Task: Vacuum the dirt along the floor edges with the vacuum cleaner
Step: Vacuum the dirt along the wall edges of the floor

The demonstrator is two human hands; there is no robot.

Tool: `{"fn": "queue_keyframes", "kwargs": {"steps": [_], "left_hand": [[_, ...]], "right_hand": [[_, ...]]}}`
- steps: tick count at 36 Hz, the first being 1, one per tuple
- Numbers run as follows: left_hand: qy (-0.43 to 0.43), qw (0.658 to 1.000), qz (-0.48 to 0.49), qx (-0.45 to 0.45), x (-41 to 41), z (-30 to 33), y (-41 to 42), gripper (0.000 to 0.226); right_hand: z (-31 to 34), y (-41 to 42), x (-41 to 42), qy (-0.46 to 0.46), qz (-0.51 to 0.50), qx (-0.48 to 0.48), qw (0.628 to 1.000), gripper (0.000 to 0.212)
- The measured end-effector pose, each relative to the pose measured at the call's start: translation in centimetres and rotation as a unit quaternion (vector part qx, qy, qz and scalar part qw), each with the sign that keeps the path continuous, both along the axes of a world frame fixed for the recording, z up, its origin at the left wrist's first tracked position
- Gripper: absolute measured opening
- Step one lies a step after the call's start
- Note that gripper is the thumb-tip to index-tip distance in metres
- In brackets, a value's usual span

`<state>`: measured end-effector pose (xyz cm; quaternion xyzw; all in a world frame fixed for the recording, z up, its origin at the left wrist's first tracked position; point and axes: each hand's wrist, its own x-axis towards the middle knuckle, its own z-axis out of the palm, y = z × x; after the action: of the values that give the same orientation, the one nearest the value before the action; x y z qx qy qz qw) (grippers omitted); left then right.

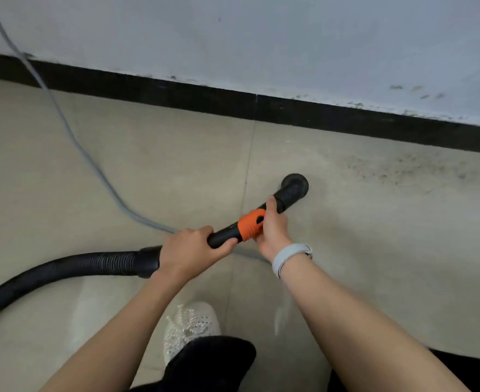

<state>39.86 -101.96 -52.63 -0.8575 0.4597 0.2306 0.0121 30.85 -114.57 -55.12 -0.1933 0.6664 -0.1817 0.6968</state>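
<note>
Both hands on the vacuum tube, nozzle down on the tiled floor (91,171) near the black skirting (176,93)!

Ribbed hose (49,275) sweeps in from the left; left hand (189,251) wraps its grip round the tube (224,236), right hand (272,224) clasps it by the orange collar (250,224). Round nozzle (294,183) touches the tile, scattered dirt (408,168) lying off to its right along the edge.

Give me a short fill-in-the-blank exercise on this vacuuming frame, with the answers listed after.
1. The left hand grips the black tube just ahead of the ribbed ____.
2. The right hand holds the tube at its ____ collar.
3. The round nozzle is pointed at the floor, and the dirt patch lies to its ____.

Missing words: hose; orange; right
</note>
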Motion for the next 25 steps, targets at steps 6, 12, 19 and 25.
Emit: {"fn": "queue_keyframes", "kwargs": {"steps": [6,12,19,25], "left_hand": [[0.006,0.983,0.181,-0.006,2.7,1.4,9.8,0.071],[0.05,0.938,0.342,-0.002,2.5,1.7,19.9,0.06],[0.102,0.877,0.469,0.023,-1.6,1.4,29.0,0.048],[0.095,0.813,0.575,0.02,-4.4,0.4,32.0,0.045]], "right_hand": [[2.5,6.2,6.1,-0.113,0.183,0.054,0.975,0.019],[2.4,15.6,10.0,-0.102,0.338,0.085,0.932,0.023],[-0.4,24.9,9.4,-0.033,0.475,0.132,0.87,0.055],[-1.4,28.9,11.2,0.002,0.567,0.172,0.806,0.058]]}}
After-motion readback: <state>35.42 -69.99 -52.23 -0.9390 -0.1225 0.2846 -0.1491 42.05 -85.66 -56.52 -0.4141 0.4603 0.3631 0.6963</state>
